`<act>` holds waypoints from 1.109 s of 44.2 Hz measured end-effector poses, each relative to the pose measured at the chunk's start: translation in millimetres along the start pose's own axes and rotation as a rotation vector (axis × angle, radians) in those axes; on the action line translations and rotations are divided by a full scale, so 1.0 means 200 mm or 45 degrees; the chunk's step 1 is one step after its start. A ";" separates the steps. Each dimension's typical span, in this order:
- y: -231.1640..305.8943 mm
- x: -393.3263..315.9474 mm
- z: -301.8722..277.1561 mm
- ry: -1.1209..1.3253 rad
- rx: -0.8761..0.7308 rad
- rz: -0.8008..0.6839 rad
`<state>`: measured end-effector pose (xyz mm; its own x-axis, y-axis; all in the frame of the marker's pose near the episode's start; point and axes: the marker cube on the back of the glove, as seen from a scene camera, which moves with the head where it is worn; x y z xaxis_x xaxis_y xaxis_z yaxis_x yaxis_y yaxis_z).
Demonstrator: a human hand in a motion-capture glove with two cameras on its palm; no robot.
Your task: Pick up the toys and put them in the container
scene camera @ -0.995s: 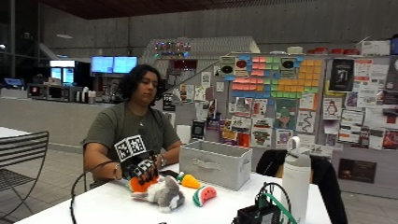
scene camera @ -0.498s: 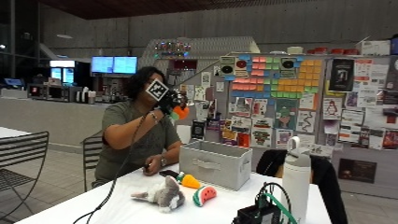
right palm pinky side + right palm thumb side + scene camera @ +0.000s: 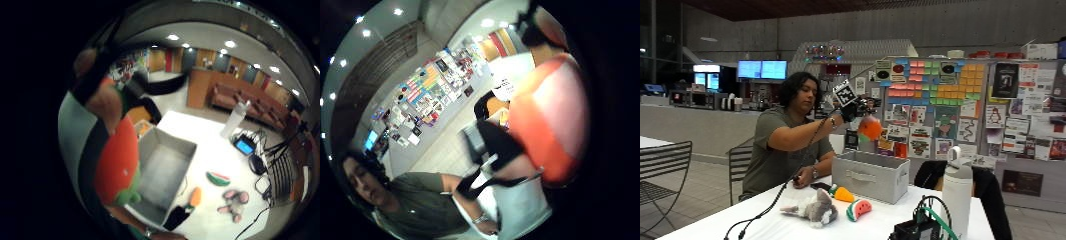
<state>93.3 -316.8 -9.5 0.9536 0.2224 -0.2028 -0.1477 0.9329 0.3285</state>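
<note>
Gripping one orange plush toy (image 3: 870, 128), the gloved right hand (image 3: 852, 109) hangs above the grey fabric container (image 3: 871, 175); three toys lie on the white table (image 3: 773, 227); no writing is legible.

- a public cafe or canteen-like hall, not a home
- notice wall (image 3: 959, 105) thick with coloured sticky notes and posters
- service counter (image 3: 700, 125) with menu screens (image 3: 761, 69) above
- metal chair (image 3: 663, 170) at a white table (image 3: 773, 225)

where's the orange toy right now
In the outside view the orange toy is in the gloved right hand, up in the air above the grey container, not yet dropped in.
</note>
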 end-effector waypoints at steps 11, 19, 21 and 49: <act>0.28 0.45 -0.01 0.220 0.013 0.209; 0.61 0.96 0.35 0.339 -0.278 0.522; 0.71 1.07 0.49 0.356 -0.364 0.547; 1.00 1.29 0.89 0.437 -0.005 0.643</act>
<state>357.0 -123.6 168.1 0.6265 0.7158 -0.3084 -0.5615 0.6889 0.4584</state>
